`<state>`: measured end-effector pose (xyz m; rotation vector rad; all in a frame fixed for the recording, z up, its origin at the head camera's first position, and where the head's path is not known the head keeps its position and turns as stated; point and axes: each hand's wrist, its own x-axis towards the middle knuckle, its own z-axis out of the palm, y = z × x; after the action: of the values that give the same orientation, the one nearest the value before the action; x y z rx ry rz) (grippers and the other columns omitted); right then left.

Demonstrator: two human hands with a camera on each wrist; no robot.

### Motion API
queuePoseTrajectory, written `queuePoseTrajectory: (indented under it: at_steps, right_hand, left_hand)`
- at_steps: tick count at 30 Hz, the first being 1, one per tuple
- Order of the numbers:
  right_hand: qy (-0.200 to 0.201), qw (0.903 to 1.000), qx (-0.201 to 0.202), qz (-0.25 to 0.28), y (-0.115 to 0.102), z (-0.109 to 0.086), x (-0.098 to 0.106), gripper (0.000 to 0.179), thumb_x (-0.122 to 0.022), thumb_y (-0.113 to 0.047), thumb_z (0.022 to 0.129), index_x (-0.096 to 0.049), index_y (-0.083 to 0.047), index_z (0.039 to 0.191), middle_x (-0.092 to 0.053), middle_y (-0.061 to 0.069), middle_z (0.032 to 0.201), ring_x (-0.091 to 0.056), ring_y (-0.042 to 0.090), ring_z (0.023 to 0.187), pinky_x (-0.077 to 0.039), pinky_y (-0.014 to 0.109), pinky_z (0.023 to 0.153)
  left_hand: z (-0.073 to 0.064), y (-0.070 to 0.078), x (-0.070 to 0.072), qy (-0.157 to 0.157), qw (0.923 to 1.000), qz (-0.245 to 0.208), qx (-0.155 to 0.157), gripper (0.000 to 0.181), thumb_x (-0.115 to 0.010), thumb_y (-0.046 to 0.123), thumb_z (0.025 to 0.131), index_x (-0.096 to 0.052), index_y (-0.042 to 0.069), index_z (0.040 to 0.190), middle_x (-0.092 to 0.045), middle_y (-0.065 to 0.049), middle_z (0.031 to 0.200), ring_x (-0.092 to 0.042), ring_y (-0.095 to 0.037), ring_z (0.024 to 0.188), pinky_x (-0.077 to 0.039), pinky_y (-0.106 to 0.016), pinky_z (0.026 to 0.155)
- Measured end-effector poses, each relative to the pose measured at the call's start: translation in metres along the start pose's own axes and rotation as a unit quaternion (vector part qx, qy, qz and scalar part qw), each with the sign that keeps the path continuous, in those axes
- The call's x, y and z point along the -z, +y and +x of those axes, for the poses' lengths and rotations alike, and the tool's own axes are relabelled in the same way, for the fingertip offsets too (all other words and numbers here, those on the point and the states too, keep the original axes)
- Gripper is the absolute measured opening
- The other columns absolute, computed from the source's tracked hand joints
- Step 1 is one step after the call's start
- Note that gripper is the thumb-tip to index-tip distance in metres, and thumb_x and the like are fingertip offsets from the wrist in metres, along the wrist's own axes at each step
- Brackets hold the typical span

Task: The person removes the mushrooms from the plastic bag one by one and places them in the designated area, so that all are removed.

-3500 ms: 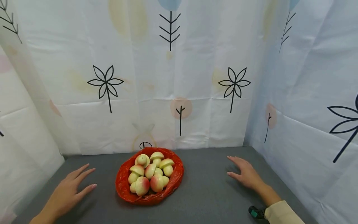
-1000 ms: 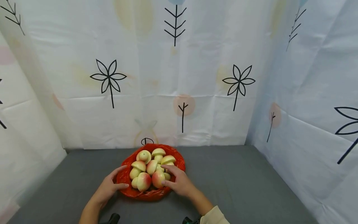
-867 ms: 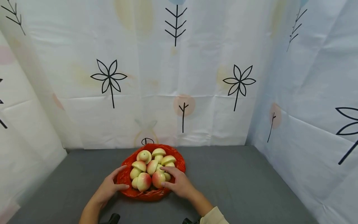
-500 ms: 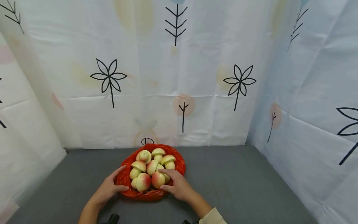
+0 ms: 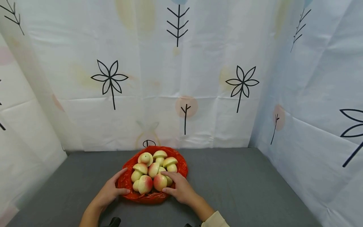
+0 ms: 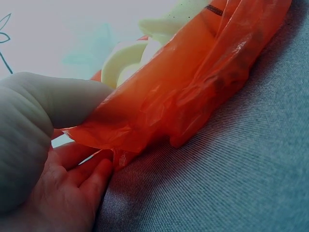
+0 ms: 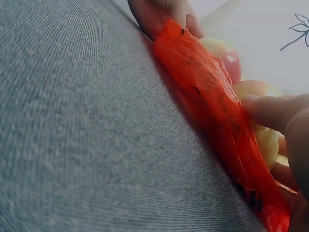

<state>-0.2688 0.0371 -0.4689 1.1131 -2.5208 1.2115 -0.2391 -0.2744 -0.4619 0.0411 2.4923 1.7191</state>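
A red plastic bag point(image 5: 150, 198) with its rim rolled down sits on the grey table, holding several pale yellow toy mushrooms point(image 5: 139, 170) with red-blushed caps. My left hand point(image 5: 107, 191) is at the bag's left edge. In the left wrist view its thumb point(image 6: 77, 101) lies over the rim and the fingers are below, pinching the thin plastic. My right hand point(image 5: 181, 187) reaches over the bag's right front and grips the front right toy mushroom point(image 5: 159, 182), thumb on the near side, fingers behind. In the right wrist view the right thumb point(image 7: 268, 110) presses against that mushroom.
The grey cloth-covered table point(image 5: 232, 186) spreads on both sides of the bag. A white patterned curtain point(image 5: 210, 123) rises along the table's back edge and both sides. A dark strap-like piece point(image 5: 114, 221) shows below the left wrist.
Both hands have come inward from the table's sides to the bag. The right hand has shifted slightly down and left onto the front right toy mushroom; the last half second is nearly still.
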Motion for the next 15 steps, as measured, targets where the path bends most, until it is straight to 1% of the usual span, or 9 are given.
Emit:
queuePoseTrajectory:
  at_steps: [6,9,15]
  right_hand:
    - [0.010,0.9999,0.001,0.005,-0.003,0.000,0.003,0.053,-0.073,-0.027,0.087,-0.056,-0.016,0.136,-0.058,0.001,0.131,-0.052,0.019,0.120,-0.040,0.040,0.102]
    - [0.014,0.9999,0.003,0.009,-0.006,0.000,0.006,0.053,-0.073,-0.026,0.087,-0.057,-0.016,0.136,-0.059,0.002,0.131,-0.052,0.020,0.120,-0.040,0.041,0.101]
    - [0.024,0.9995,0.009,0.020,-0.011,0.001,0.011,0.054,-0.074,-0.025,0.087,-0.057,-0.013,0.136,-0.059,0.003,0.131,-0.053,0.021,0.120,-0.041,0.042,0.101]
  left_hand:
    - [0.001,0.000,0.000,-0.001,1.0000,0.003,0.003,0.090,-0.076,0.008,0.080,-0.024,0.008,0.154,-0.015,-0.029,0.154,-0.020,-0.050,0.136,-0.029,-0.059,0.105]
    - [0.000,0.000,0.000,-0.005,0.9999,0.011,0.000,0.090,-0.075,0.008,0.081,-0.022,0.007,0.154,-0.014,-0.031,0.153,-0.021,-0.051,0.136,-0.031,-0.060,0.104]
    - [0.000,-0.002,0.001,-0.008,0.9999,0.010,-0.002,0.091,-0.074,0.007,0.082,-0.020,0.008,0.155,-0.013,-0.031,0.154,-0.023,-0.051,0.135,-0.036,-0.056,0.102]
